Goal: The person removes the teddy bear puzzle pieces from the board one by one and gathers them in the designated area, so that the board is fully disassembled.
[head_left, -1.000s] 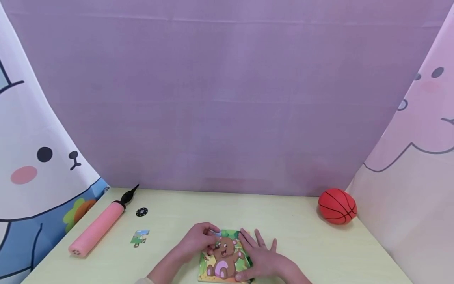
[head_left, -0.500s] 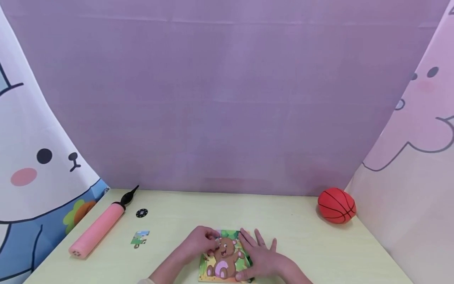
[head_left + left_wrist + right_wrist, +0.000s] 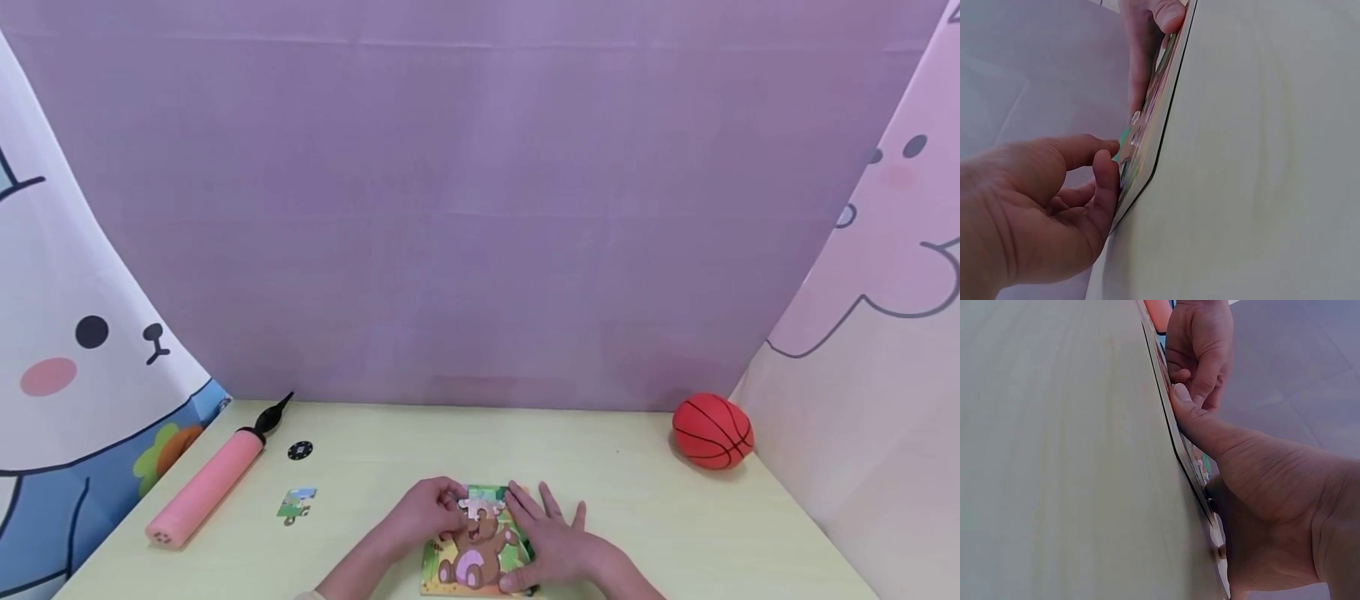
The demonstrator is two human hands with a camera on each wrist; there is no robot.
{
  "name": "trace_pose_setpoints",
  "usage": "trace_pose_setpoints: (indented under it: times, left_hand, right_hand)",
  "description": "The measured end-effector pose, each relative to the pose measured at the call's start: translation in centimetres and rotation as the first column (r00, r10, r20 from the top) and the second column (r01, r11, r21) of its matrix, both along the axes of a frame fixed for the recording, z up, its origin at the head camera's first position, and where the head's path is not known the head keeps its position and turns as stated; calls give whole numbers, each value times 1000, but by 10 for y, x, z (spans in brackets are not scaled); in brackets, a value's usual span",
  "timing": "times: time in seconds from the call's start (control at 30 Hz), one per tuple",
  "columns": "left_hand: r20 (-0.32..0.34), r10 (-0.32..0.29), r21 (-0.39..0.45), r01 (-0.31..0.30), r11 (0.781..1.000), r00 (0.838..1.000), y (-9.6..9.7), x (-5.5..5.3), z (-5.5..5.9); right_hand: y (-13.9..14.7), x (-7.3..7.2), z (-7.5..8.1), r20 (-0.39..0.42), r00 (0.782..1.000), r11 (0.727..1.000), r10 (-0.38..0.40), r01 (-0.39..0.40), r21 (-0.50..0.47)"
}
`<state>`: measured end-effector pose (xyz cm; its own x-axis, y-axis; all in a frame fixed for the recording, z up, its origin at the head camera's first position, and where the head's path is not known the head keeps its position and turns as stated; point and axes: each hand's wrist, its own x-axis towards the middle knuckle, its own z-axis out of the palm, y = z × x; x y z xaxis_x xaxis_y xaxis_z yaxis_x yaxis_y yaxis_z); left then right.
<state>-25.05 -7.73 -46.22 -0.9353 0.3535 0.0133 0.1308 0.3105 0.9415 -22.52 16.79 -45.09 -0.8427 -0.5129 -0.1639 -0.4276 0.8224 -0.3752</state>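
A jigsaw puzzle with a brown bear picture lies in its flat tray on the table. My left hand is at its upper left, thumb and forefinger pinching the edge of a puzzle piece by the bear's head. That piece is tilted up and catches the light; in the left wrist view a green bit of it stands up past the fingertips. My right hand rests flat on the puzzle's right side, fingers spread, thumb on the lower edge. It covers part of the picture there.
Left on the table lie a loose puzzle piece, a black round chip and a pink hand pump with a black nozzle. A red toy basketball sits at the back right. A purple cloth hangs behind.
The piece by the bear's head, flat earlier, is now tilted up under my left fingers, breaking the bear's face. My left hand has shifted slightly; my right hand has stayed in place.
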Motion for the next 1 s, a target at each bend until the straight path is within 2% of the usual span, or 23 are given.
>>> trace_pose_setpoints:
  times: [0.2,0.37,0.73,1.0]
  left_hand:
    - [15,48,27,-48,998,999,3,2,-1]
    - [34,84,90,-86,992,996,5,4,-2]
    - [49,104,137,-110,985,993,4,1,-4]
    - [90,121,167,-135,977,989,0,0,-4]
  right_hand:
    - [2,-2,-2,18,1000,1000,1,-1,3]
    - [2,-2,-2,30,1000,1000,4,-4,-5]
    - [0,0,0,10,1000,1000,-3,3,-15]
    - [0,1,3,12,1000,1000,0,0,-4]
